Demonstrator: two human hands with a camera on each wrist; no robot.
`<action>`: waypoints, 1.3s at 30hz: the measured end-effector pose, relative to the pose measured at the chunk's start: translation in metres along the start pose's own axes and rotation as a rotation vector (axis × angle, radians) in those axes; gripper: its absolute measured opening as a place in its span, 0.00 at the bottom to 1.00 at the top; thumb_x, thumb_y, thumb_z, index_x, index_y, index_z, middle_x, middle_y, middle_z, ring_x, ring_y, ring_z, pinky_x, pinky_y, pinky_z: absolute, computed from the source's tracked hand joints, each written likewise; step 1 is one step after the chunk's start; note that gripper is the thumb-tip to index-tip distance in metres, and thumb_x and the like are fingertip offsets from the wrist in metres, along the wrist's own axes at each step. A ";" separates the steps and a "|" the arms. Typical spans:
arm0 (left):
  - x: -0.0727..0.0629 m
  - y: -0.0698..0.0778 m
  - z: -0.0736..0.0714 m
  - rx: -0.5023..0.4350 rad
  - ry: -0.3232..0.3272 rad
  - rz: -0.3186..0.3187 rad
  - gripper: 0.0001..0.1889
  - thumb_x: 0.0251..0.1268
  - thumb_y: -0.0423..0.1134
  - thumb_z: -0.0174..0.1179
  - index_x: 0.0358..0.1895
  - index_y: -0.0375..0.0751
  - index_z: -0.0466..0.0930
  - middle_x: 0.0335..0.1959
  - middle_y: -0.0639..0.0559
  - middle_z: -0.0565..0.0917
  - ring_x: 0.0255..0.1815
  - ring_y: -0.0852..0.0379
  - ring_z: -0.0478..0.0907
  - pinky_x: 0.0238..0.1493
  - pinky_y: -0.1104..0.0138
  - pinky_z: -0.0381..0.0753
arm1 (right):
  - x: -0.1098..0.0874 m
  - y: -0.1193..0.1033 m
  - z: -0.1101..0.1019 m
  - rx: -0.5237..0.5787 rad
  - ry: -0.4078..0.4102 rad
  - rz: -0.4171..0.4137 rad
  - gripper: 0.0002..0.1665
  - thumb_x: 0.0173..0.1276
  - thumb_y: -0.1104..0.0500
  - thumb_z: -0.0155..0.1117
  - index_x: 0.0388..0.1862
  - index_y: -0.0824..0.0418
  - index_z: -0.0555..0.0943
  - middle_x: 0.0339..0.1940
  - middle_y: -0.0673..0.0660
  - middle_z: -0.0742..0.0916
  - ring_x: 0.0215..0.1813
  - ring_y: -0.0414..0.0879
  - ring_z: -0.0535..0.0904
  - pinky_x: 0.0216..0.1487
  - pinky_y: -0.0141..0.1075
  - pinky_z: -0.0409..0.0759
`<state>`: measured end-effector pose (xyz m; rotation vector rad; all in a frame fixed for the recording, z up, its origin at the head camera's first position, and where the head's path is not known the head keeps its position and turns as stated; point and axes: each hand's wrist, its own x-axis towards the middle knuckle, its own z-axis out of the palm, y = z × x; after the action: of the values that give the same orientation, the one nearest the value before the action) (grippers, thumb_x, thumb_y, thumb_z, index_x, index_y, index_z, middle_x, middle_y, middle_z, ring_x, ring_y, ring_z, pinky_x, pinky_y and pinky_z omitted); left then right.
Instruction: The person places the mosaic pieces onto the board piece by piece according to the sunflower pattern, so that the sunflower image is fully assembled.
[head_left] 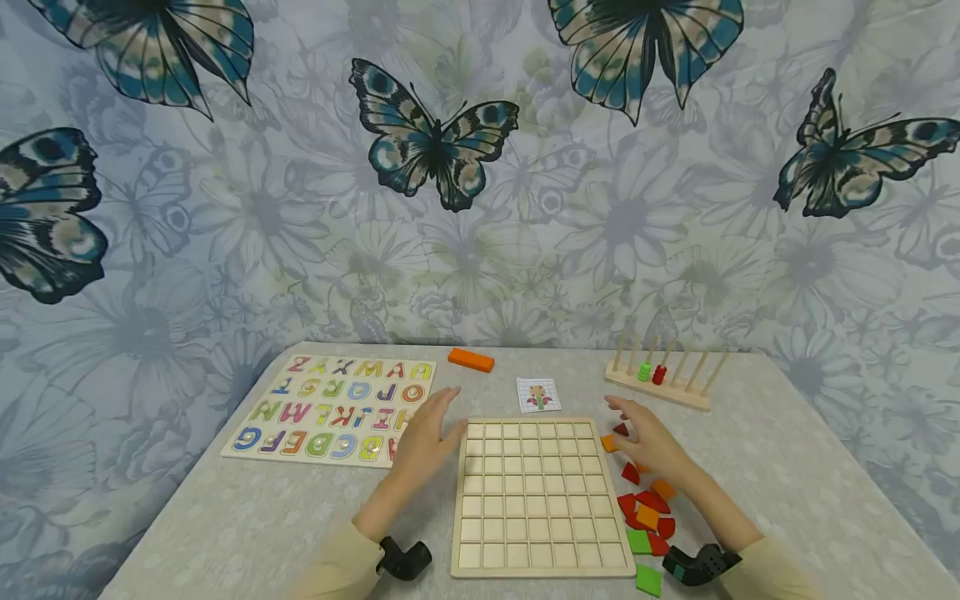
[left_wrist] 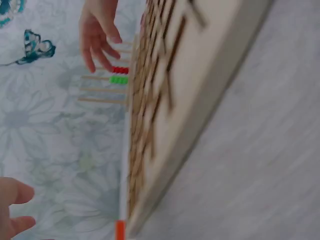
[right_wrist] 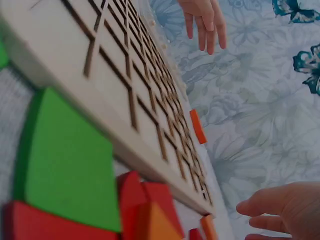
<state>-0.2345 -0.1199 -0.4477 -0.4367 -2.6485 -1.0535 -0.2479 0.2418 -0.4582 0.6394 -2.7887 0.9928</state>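
Note:
A wooden grid board [head_left: 543, 572] with bare square cells lies flat between my two hands. My left hand [head_left: 422, 437] is at its upper left corner, fingers spread and thumb toward the frame, partly covering the letter board. My right hand [head_left: 651, 442] is over the upper end of a loose row of pieces, its fingers apart and slightly bent, holding nothing. In that row are red pieces [head_left: 630, 473], orange squares [head_left: 647, 517] and green pieces [head_left: 648, 581]. The right wrist view shows a large green piece [right_wrist: 70, 165] with a rounded edge beside the frame.
Behind the grid board lies a small card [head_left: 538, 395] with a coloured pattern. An orange block [head_left: 471, 360] is farther back. At left sits a letter board [head_left: 322, 412]; at back right stands a peg rack [head_left: 660, 387] with green and red rings. A butterfly-patterned wall closes the back.

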 end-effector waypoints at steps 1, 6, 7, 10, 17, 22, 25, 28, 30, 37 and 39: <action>-0.002 -0.001 0.004 -0.064 -0.011 -0.018 0.28 0.69 0.46 0.54 0.70 0.43 0.64 0.69 0.41 0.68 0.69 0.41 0.66 0.65 0.44 0.68 | -0.001 0.002 0.002 0.028 -0.010 -0.003 0.37 0.60 0.72 0.61 0.69 0.72 0.62 0.61 0.73 0.75 0.58 0.66 0.72 0.50 0.53 0.81; -0.008 -0.010 0.020 -0.314 -0.074 -0.094 0.26 0.69 0.40 0.53 0.69 0.42 0.64 0.67 0.42 0.71 0.68 0.43 0.67 0.68 0.48 0.68 | -0.005 0.010 0.009 0.086 -0.017 0.005 0.39 0.55 0.73 0.62 0.68 0.71 0.64 0.55 0.69 0.80 0.56 0.63 0.76 0.52 0.55 0.78; -0.009 -0.012 0.024 -0.358 -0.083 -0.101 0.26 0.69 0.38 0.54 0.68 0.40 0.65 0.66 0.41 0.72 0.68 0.43 0.68 0.68 0.48 0.68 | -0.005 0.012 0.010 0.084 -0.010 0.008 0.39 0.54 0.73 0.62 0.67 0.70 0.65 0.54 0.67 0.81 0.55 0.62 0.76 0.53 0.55 0.77; -0.011 -0.020 0.032 -0.447 -0.086 -0.125 0.25 0.67 0.34 0.55 0.67 0.39 0.67 0.64 0.40 0.73 0.67 0.42 0.69 0.68 0.49 0.67 | -0.007 0.015 0.013 0.092 0.007 0.029 0.36 0.54 0.73 0.62 0.65 0.70 0.68 0.50 0.64 0.84 0.52 0.58 0.78 0.52 0.49 0.77; -0.016 -0.032 0.039 -0.395 -0.075 -0.087 0.26 0.62 0.29 0.55 0.65 0.42 0.70 0.64 0.44 0.74 0.69 0.46 0.68 0.69 0.50 0.66 | -0.008 0.021 0.017 0.107 0.060 0.028 0.29 0.55 0.71 0.66 0.59 0.68 0.74 0.43 0.59 0.87 0.41 0.46 0.78 0.43 0.32 0.79; -0.017 -0.033 0.038 -0.329 -0.077 -0.063 0.27 0.59 0.27 0.53 0.64 0.37 0.70 0.63 0.44 0.75 0.68 0.46 0.68 0.69 0.52 0.67 | -0.009 0.026 0.017 0.118 0.085 0.002 0.27 0.55 0.69 0.69 0.56 0.68 0.77 0.41 0.59 0.88 0.39 0.44 0.80 0.42 0.31 0.80; -0.016 -0.032 0.038 -0.325 -0.068 -0.072 0.26 0.60 0.28 0.53 0.64 0.36 0.70 0.62 0.44 0.75 0.67 0.46 0.70 0.68 0.53 0.68 | -0.008 0.027 0.016 0.127 0.102 0.013 0.25 0.56 0.66 0.69 0.54 0.68 0.78 0.40 0.59 0.88 0.39 0.44 0.80 0.41 0.30 0.79; -0.015 -0.032 0.039 -0.338 -0.064 -0.076 0.25 0.60 0.27 0.53 0.63 0.36 0.71 0.61 0.44 0.76 0.66 0.46 0.70 0.68 0.53 0.69 | -0.007 0.026 0.015 0.151 0.116 0.037 0.22 0.57 0.65 0.70 0.51 0.67 0.79 0.40 0.59 0.87 0.40 0.46 0.80 0.42 0.30 0.80; -0.014 -0.032 0.039 -0.330 -0.062 -0.080 0.25 0.59 0.28 0.54 0.63 0.37 0.71 0.61 0.44 0.76 0.67 0.47 0.70 0.68 0.53 0.68 | -0.006 0.023 0.015 0.167 0.112 0.048 0.21 0.57 0.64 0.69 0.51 0.66 0.79 0.41 0.59 0.87 0.41 0.46 0.81 0.42 0.30 0.80; -0.014 -0.037 0.041 -0.341 -0.065 -0.086 0.27 0.59 0.29 0.56 0.65 0.34 0.68 0.65 0.39 0.73 0.67 0.44 0.70 0.68 0.54 0.68 | 0.003 -0.002 0.022 0.282 0.060 0.075 0.25 0.58 0.61 0.70 0.54 0.68 0.77 0.44 0.61 0.87 0.45 0.51 0.82 0.44 0.31 0.79; -0.015 -0.039 0.042 -0.363 -0.069 -0.075 0.28 0.60 0.29 0.57 0.66 0.33 0.68 0.65 0.38 0.73 0.65 0.43 0.71 0.67 0.54 0.69 | 0.007 -0.011 0.025 0.307 0.048 0.073 0.26 0.58 0.60 0.70 0.55 0.69 0.76 0.44 0.63 0.87 0.45 0.53 0.81 0.44 0.32 0.79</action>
<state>-0.2405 -0.1205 -0.5066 -0.4526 -2.5492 -1.5783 -0.2483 0.2158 -0.4699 0.5395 -2.6577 1.4480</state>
